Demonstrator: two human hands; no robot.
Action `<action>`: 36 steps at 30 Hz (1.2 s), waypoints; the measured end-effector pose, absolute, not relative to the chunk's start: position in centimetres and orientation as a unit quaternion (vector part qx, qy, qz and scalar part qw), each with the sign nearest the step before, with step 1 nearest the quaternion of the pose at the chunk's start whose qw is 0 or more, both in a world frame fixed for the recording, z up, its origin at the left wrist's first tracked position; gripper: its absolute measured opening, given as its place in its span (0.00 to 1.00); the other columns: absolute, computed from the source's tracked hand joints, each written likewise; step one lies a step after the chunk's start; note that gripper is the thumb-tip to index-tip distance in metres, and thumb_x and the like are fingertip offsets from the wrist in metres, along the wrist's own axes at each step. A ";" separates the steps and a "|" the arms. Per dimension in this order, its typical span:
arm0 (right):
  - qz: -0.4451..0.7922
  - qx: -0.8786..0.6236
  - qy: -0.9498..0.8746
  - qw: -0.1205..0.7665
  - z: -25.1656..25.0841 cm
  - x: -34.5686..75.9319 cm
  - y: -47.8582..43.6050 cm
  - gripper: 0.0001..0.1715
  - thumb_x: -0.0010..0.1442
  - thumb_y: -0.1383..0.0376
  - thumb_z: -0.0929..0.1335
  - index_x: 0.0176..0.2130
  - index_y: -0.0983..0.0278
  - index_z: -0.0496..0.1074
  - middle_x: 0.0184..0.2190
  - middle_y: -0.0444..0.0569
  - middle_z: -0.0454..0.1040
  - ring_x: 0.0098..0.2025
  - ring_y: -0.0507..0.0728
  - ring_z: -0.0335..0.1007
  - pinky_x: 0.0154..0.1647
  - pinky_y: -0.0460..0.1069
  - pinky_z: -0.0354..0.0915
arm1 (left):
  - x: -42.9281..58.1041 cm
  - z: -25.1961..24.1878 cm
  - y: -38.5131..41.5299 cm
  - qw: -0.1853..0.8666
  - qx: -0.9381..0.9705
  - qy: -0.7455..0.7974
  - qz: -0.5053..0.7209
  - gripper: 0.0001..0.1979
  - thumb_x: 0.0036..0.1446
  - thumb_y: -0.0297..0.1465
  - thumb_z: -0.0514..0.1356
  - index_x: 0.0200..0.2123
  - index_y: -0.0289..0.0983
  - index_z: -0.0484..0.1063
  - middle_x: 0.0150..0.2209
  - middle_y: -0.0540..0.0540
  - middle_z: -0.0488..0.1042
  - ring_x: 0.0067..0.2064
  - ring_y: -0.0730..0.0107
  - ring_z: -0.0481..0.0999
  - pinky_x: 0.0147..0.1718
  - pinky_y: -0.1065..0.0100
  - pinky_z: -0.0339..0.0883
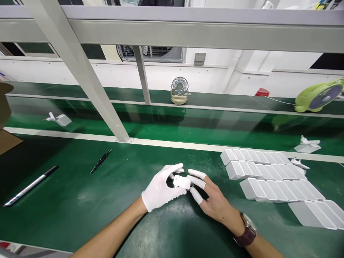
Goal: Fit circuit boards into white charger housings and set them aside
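Note:
My left hand (162, 188), in a white glove, is closed around a small white plastic piece (182, 182) with rounded corners, held above the green bench. The thumb lies along its near side and the fingers along its far side. White finger cots cover the thumb and two fingertips of my right hand (212, 197). Its thumb and fingertips close on the right end of the same piece, where a small detail is partly hidden. To the right stand rows of white rectangular plastic cases (258, 190), packed side by side.
A black pen (101, 161) and a white marker-like stick (30, 186) lie left. White plug-like parts rest on the green belt behind, at left (57, 119) and right (307, 145). A slanted metal post (88, 79), small fan (179, 89), green fan (318, 96) and cardboard box (8, 141) stand around.

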State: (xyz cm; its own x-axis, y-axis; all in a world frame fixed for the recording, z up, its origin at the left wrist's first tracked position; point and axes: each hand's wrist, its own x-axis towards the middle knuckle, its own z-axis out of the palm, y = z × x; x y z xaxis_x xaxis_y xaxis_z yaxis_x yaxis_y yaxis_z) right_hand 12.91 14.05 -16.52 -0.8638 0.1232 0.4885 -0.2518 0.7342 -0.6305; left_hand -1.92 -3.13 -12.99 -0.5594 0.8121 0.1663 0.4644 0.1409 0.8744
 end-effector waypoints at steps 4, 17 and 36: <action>0.323 0.086 -0.906 0.258 -16.7 12.9 14.2 0.27 0.67 0.71 0.65 0.64 0.57 0.64 0.62 0.57 0.64 0.63 0.61 0.65 0.61 0.60 0.69 | -2.2 -12.6 -3.3 0.143 0.443 0.734 0.495 0.16 0.58 0.32 0.65 0.50 0.43 0.75 0.47 0.46 0.75 0.46 0.65 0.76 0.46 0.63 0.73; 0.284 0.138 -0.903 0.292 -16.0 12.0 14.3 0.26 0.66 0.71 0.67 0.62 0.56 0.66 0.56 0.55 0.70 0.54 0.58 0.73 0.53 0.53 0.75 | -3.2 -14.3 -3.3 0.143 0.363 0.714 0.581 0.16 0.66 0.41 0.55 0.49 0.38 0.73 0.45 0.43 0.76 0.42 0.64 0.77 0.46 0.60 0.72; 0.343 0.075 -0.908 0.229 -17.5 11.8 13.8 0.32 0.67 0.63 0.68 0.66 0.56 0.58 0.57 0.55 0.69 0.55 0.59 0.73 0.54 0.55 0.73 | -2.4 -13.3 -3.7 0.183 0.420 0.737 0.497 0.18 0.69 0.39 0.51 0.56 0.41 0.71 0.46 0.45 0.76 0.48 0.65 0.75 0.52 0.60 0.68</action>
